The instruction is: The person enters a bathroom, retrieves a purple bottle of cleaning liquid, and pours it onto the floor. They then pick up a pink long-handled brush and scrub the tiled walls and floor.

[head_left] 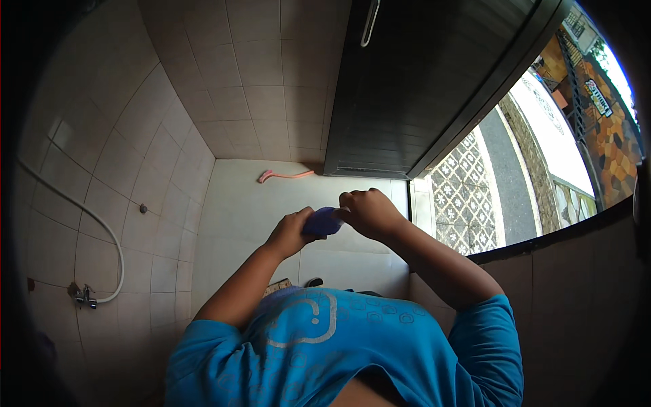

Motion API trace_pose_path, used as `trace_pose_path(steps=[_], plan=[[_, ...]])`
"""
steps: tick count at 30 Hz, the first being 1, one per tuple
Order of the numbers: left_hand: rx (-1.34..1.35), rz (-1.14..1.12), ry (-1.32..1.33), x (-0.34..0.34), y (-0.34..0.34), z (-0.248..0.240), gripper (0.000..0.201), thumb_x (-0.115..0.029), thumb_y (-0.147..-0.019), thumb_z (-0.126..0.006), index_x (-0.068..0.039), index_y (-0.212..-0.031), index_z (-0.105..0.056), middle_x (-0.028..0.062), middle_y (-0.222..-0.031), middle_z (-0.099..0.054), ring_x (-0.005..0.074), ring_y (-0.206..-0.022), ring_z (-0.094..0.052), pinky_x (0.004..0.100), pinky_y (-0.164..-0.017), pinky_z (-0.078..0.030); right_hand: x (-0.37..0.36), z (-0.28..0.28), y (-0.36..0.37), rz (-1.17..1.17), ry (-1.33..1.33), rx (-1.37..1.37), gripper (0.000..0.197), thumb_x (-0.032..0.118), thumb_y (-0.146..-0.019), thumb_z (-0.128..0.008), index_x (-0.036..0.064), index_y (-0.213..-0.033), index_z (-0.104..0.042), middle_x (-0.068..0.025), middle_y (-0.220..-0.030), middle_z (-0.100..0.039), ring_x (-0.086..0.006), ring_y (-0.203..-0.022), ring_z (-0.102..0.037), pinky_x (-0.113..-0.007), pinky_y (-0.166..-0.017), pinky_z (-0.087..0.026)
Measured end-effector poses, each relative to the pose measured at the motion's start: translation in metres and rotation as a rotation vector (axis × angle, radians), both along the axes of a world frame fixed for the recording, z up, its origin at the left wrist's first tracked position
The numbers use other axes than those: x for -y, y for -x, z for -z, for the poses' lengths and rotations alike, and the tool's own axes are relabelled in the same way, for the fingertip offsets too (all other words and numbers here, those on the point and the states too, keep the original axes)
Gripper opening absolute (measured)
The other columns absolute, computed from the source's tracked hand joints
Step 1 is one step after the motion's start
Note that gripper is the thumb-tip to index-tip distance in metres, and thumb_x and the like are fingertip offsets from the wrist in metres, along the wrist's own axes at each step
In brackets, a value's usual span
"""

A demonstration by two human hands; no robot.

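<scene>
Both hands meet in front of the chest over the white tiled floor [244, 203] of a small tiled room, and between them is a small blue-purple cloth [323, 222], bunched up. The left hand [290, 233] has its fingers curled shut around the cloth's left end; the right hand [368, 211] is closed into a fist over its right end, knuckles up. With the two fists set so close together and the cloth squeezed between them, the step in hand looks like wringing or twisting the cloth, though no dripping water can be made out. To carry on, the fists would have to turn against each other while both grips stay tight, so that the cloth does not slip free. On the floor by the dark door [434, 81] lies a pink brush [285, 176], well apart from the hands. A tap [84, 296] with a white hose [88, 217] sits on the left wall.
</scene>
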State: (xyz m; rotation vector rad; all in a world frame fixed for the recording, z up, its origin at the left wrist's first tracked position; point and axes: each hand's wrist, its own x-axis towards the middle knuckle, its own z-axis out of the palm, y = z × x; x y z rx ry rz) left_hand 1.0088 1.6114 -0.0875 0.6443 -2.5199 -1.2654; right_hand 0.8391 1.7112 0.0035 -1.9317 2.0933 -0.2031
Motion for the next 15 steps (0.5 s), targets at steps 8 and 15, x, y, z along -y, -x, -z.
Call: trace_pose_path(steps=[8,15], plan=[[0.053,-0.156,0.019,0.031,0.007,-0.022,0.038,-0.024,-0.066,-0.074,-0.003,-0.087,-0.049,0.0169,-0.082,-0.061,0.0342,-0.081,-0.059,0.0383,-0.068,-0.046,0.048,-0.003,0.027,-0.231,0.319,0.177,0.035,0.034,-0.081,-0.053,0.0017,-0.095,-0.058,-0.0182,-0.087,-0.058,-0.0341,-0.084,-0.058,-0.04,-0.075,-0.046],[0.093,-0.318,0.043,0.06,0.012,-0.022,0.039,-0.025,-0.066,-0.074,-0.002,-0.085,-0.049,0.0177,-0.082,-0.06,0.0345,-0.078,-0.059,0.0386,-0.068,-0.047,0.113,-0.006,0.04,-0.299,-0.11,0.211,0.031,0.028,-0.082,-0.055,0.001,-0.098,-0.058,-0.0183,-0.086,-0.061,-0.0327,-0.082,-0.06,-0.038,-0.071,-0.048]])
